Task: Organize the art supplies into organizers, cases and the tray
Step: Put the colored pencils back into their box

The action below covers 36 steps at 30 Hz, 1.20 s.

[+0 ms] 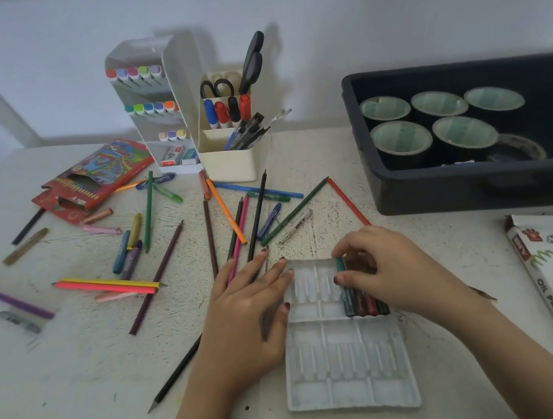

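On the desk [79,369], a white pastel tray [348,366] with dark pastels [365,302] in its upper right slots. Left hand [246,316] flat on its left rim, fingers straight; right hand [388,265] pinching a green pastel [340,264] beside them. Behind, a dark bin [438,194] with five cups [401,136].

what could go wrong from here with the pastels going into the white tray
1. The right hand pinches the green pastel only near its top end, so it might tip or seat crooked beside the slotted pastels.
2. The white tray sits near the table's front edge. Only the left hand pressing its side steadies it, so a hard push may slide it.
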Tool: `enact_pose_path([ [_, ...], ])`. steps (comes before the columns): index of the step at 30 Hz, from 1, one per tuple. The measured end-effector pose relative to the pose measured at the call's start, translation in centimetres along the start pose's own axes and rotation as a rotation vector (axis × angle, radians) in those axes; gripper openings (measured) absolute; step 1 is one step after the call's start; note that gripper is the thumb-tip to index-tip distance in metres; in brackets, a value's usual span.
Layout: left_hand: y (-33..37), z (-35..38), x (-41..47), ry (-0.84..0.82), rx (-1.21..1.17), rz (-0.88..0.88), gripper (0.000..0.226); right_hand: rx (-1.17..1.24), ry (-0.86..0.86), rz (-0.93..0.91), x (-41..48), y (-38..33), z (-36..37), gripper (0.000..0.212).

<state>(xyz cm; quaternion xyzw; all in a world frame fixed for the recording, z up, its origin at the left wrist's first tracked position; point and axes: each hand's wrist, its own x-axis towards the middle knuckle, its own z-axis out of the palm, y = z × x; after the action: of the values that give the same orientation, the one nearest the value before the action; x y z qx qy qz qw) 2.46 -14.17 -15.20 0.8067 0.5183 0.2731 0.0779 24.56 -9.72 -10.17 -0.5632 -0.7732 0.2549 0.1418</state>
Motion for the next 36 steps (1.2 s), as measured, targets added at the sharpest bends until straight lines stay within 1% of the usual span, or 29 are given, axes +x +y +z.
enact_pose_path([
  [6, -0.1, 0.0, 0.0, -0.003, -0.018, -0.008, 0.044, 0.043, 0.046, 0.045, -0.6, 0.5, 0.9, 0.046],
  [12, -0.1, 0.0, -0.1, 0.000, -0.037, -0.015, 0.045, -0.026, 0.053, 0.032, -0.6, 0.5, 1.3, 0.050],
  [14, -0.1, 0.1, -0.1, 0.004, -0.035, -0.010, 0.044, 0.008, 0.039, 0.022, -0.3, 0.7, 0.9, 0.048],
  [17, -0.1, 0.2, 0.1, 0.009, -0.026, -0.014, 0.043, 0.015, 0.064, -0.025, 0.9, 0.4, 0.1, 0.036],
  [20, -0.1, 0.2, 0.0, 0.006, -0.018, -0.020, 0.043, -0.083, 0.087, -0.137, 3.2, -0.4, 0.0, 0.029],
  [25, 0.1, 0.1, 0.0, -0.004, 0.004, -0.029, 0.044, -0.373, 0.103, -0.367, 7.1, -1.1, 1.0, 0.034],
  [27, 0.2, 0.0, 0.0, -0.009, 0.012, -0.034, 0.044, -0.429, 0.076, -0.432, 8.0, -0.9, 1.3, 0.032],
  [30, 0.3, 0.0, 0.0, -0.013, 0.015, -0.044, 0.045, -0.459, 0.104, -0.514, 8.5, -0.8, 1.6, 0.021],
  [32, 0.3, -0.1, -0.1, -0.020, 0.016, -0.046, 0.045, -0.486, 0.137, -0.526, 8.4, -0.8, 1.6, 0.016],
  [34, 0.3, -0.1, -0.1, -0.027, 0.014, -0.051, 0.045, -0.461, 0.158, -0.486, 8.1, -0.8, 1.5, 0.015],
  [36, 0.4, -0.1, 0.0, -0.029, 0.006, -0.059, 0.045, -0.296, 0.177, -0.394, 7.3, -0.9, 1.1, 0.012],
])
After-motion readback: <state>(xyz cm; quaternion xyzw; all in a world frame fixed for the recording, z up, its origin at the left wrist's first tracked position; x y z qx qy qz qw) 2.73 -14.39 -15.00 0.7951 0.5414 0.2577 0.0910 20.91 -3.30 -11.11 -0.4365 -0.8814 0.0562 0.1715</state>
